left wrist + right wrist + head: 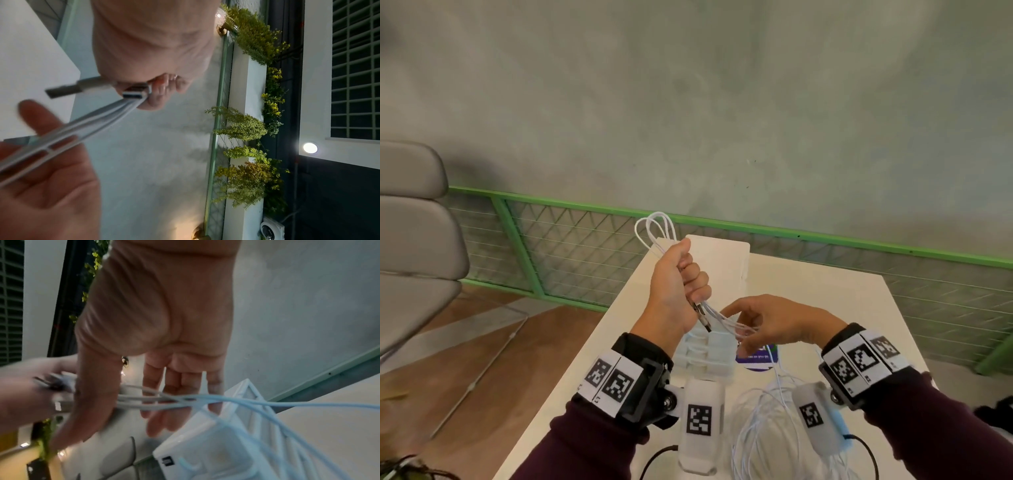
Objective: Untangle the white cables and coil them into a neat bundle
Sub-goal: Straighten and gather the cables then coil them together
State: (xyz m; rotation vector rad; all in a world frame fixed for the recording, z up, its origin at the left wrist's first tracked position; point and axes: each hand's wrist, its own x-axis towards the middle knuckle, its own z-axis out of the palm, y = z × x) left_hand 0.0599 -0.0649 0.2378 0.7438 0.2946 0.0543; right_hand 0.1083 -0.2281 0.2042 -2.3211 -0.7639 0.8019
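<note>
Head view has the left hand (677,284) raised mid-frame, fist wrapped round a folded bunch of white cables (656,230); loops poke out above the fist and metal plugs (701,313) stick out below it. Strands run from there to the right hand (774,322), whose fingers are loosely spread with the cables draped across them, thumb near the strands, nothing really squeezed. More loose cable lies piled on the white surface (835,301) at lower center, half hidden behind the wrist cameras.

Around it: a clear compartment organizer (705,353) sits right under the hands, so you can't tell what's in its cells. A purple card (755,358) peeks out just right of it, and a white box (726,260) stands at the far edge behind the left fist. Grey chair (414,219) at far left, green mesh railing (571,246) across the middle.
</note>
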